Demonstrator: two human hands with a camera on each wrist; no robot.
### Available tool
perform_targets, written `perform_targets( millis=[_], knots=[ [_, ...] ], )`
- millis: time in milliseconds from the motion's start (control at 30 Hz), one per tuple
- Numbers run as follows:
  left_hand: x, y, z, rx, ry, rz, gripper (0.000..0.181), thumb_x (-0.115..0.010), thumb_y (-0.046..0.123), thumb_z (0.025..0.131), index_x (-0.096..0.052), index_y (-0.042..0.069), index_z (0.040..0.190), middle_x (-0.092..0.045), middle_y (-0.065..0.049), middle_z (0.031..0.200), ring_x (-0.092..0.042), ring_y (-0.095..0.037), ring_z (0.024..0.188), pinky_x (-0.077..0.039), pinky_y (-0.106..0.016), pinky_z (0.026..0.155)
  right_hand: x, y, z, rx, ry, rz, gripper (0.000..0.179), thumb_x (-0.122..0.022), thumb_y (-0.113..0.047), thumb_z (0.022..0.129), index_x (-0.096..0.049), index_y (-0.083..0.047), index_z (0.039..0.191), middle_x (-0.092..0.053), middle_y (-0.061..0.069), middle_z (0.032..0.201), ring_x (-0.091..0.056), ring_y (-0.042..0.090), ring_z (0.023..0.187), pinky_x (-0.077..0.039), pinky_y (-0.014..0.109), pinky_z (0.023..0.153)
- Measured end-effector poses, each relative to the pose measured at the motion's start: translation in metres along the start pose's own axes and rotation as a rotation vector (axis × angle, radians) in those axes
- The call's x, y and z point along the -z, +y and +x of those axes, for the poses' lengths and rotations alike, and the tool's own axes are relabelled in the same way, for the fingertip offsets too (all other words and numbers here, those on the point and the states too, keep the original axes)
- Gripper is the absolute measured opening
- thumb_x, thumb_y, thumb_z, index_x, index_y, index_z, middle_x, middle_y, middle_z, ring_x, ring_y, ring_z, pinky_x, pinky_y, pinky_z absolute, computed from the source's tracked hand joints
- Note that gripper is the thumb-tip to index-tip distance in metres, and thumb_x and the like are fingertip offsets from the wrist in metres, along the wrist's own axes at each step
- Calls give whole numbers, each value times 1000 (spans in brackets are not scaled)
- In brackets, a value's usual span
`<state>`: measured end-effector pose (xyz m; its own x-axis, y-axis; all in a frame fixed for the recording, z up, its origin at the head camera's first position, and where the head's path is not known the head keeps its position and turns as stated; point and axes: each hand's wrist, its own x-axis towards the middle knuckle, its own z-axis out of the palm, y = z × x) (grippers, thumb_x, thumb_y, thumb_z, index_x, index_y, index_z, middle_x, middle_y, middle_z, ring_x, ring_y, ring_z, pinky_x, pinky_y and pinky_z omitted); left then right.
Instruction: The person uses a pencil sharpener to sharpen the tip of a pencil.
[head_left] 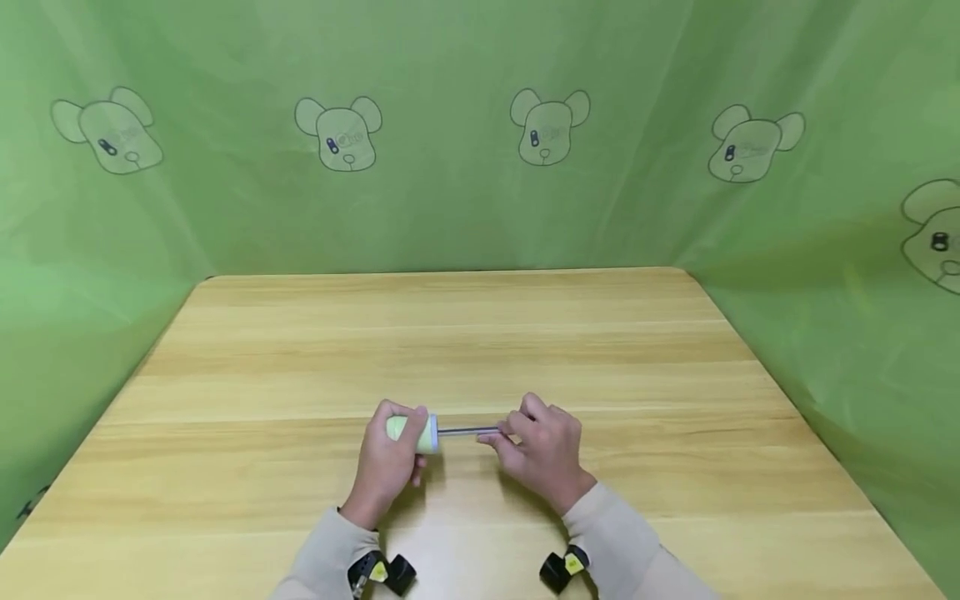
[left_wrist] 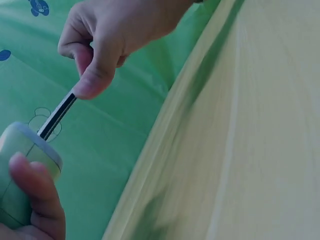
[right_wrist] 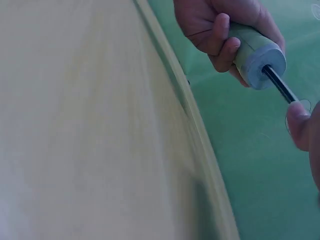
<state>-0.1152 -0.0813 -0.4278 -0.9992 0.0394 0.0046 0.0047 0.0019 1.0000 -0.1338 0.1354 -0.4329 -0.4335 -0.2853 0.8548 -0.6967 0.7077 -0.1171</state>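
Note:
A pale green cylinder [head_left: 426,443] with a bluish-white end cap [right_wrist: 257,65] is held above the table in my left hand [head_left: 386,458]. The fingers wrap round its body, and the thumb lies along it. Out of the centre of the cap comes a thin dark rod [head_left: 467,431] with a lighter edge, pointing right. My right hand [head_left: 547,446] pinches the rod's far end between thumb and curled fingers, which hide the tip. Bare rod [left_wrist: 57,117] shows between the two hands in the left wrist view. Both hands are at similar height.
The wood-grain table [head_left: 480,333] lies beneath both hands. Green sheeting [head_left: 450,217] with printed bear heads stands along its back and sides. Each sleeved wrist wears a strapped black camera, the left wrist camera [head_left: 400,575] and the right wrist camera [head_left: 555,573].

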Motion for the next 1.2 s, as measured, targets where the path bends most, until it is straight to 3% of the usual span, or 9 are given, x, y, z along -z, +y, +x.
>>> perform_targets(
  millis=[67,167,267,333,533,667,800,1000,1200],
  knots=[
    [1,-1,0,-63,-31,32,26,-61,22,97,-48,0,101,-55,-12,70,-51,-17,45,-46,-28,35,8,-2,4,-199,-253,190,34,-85,-28,71,-56,-17,57,-40,-11,58,-29,-1,44,-24,15,36],
    [2,-5,1,-263,-100,113,18,-65,11,92,-52,2,97,-59,-13,84,-58,-19,62,-53,-29,47,20,-1,12,-636,-623,505,43,-82,-22,78,-46,-14,55,-38,-10,55,-32,3,47,-26,18,41],
    [3,-9,2,-423,-135,176,17,-69,5,86,-54,3,95,-61,-14,98,-59,-21,80,-55,-29,59,26,2,18,-869,-777,608,41,-76,-18,84,-47,-9,57,-40,-5,53,-34,9,48,-28,21,44],
    [4,-10,3,-436,-140,187,23,-71,5,84,-54,3,98,-60,-15,104,-58,-23,84,-55,-29,63,26,1,18,-809,-746,506,36,-76,-23,84,-54,-11,60,-44,-6,56,-38,9,51,-33,22,45],
    [8,-7,6,-266,-161,182,52,-83,6,74,-47,3,113,-54,-16,114,-56,-23,80,-55,-30,62,15,-6,13,-305,-384,39,16,-80,-26,80,-70,-14,78,-61,-5,73,-55,13,63,-49,35,66],
    [10,-5,8,-240,-137,234,59,-87,8,70,-47,2,114,-54,-18,117,-55,-23,82,-53,-29,63,8,-6,10,-102,-266,-61,17,-81,-27,77,-71,-14,83,-63,-3,77,-57,13,63,-48,37,65],
    [11,-4,8,-281,-106,326,59,-89,12,67,-51,1,111,-57,-17,111,-54,-21,78,-51,-27,59,6,-7,9,-69,-271,-52,21,-84,-27,73,-71,-15,84,-62,-3,77,-55,11,60,-42,30,56],
    [13,-3,8,-493,-50,556,55,-92,19,61,-58,3,103,-61,-9,99,-54,-18,77,-50,-25,60,4,-8,5,-57,-296,-43,17,-83,-23,76,-72,-16,86,-60,-3,77,-53,11,58,-40,25,49],
    [13,0,5,-585,-92,757,55,-89,25,67,-61,4,110,-61,-9,105,-59,-18,83,-54,-24,64,1,-10,1,-47,-326,-19,15,-82,-17,77,-70,-16,86,-59,-4,78,-53,7,54,-44,21,44]
  ],
)
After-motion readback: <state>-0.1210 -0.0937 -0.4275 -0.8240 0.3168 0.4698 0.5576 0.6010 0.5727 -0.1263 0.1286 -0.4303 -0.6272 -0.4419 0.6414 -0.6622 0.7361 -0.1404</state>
